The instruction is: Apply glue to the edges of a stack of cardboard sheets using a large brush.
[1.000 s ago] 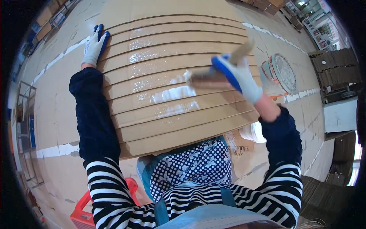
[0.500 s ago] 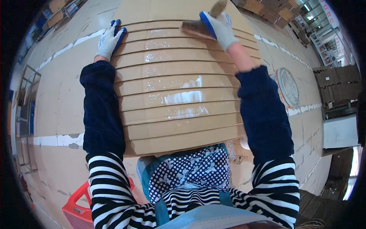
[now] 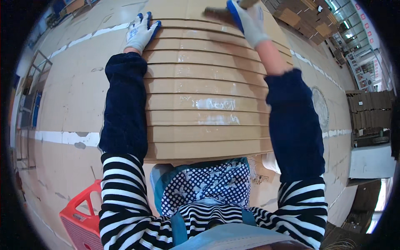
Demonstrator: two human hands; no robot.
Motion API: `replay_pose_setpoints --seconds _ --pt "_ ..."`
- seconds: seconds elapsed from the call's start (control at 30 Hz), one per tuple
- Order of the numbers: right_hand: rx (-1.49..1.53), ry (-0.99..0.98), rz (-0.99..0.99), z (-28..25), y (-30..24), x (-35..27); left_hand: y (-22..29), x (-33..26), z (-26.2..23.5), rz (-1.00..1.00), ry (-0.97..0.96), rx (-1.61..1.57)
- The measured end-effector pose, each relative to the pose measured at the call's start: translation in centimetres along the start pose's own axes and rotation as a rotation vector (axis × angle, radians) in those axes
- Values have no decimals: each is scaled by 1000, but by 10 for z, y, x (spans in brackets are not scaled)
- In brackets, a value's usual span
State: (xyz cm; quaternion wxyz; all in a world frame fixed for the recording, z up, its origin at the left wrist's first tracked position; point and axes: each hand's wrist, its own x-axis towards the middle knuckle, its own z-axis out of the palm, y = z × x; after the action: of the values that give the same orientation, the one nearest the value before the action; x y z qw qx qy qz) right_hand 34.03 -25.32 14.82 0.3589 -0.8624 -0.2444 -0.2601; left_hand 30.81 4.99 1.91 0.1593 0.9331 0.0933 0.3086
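In front of me lie several brown cardboard sheets (image 3: 200, 133), overlapped like steps, with their edges running across. Wet, shiny white smears, perhaps glue (image 3: 216, 103), show along their middle. My left hand (image 3: 141, 34), in a white glove with blue palm and fingertips, rests on the far left edge of the sheets, fingers spread. My right hand (image 3: 252, 26), gloved alike, is closed around a wide brush (image 3: 218, 15) at the far end. The brush's dark head points left on or just above the cardboard; its handle runs toward the top edge, partly cut off.
A red plastic stool (image 3: 81, 210) stands at the lower left. On the right are a round container (image 3: 320, 107), partly behind my sleeve, stacked cardboard (image 3: 368, 109) and a white box (image 3: 372, 162). More cardboard piles (image 3: 302, 18) sit far right. A metal rack (image 3: 30, 104) stands left.
My right hand and the brush have moved farther away and slightly right. My left hand stays by the left edge. The whole view has shifted, and the white smears look smaller.
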Motion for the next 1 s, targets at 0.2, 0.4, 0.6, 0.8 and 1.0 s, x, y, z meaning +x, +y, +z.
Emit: replay_pose_setpoints --seconds 0.2,0.4,0.6,0.8,1.0 --pt "-21 -109 -138 18 57 14 1 9 13 20 -7 -76" --pt "375 -400 140 -25 -4 -140 -10 0 12 -20 13 -24" --pt "489 -271 8 -16 -17 -72 -7 0 12 -8 37 8" --pt "6 15 15 54 -1 18 1 7 9 58 30 -58" --pt "287 -391 -90 12 -47 -122 21 -10 -39 -23 4 30"
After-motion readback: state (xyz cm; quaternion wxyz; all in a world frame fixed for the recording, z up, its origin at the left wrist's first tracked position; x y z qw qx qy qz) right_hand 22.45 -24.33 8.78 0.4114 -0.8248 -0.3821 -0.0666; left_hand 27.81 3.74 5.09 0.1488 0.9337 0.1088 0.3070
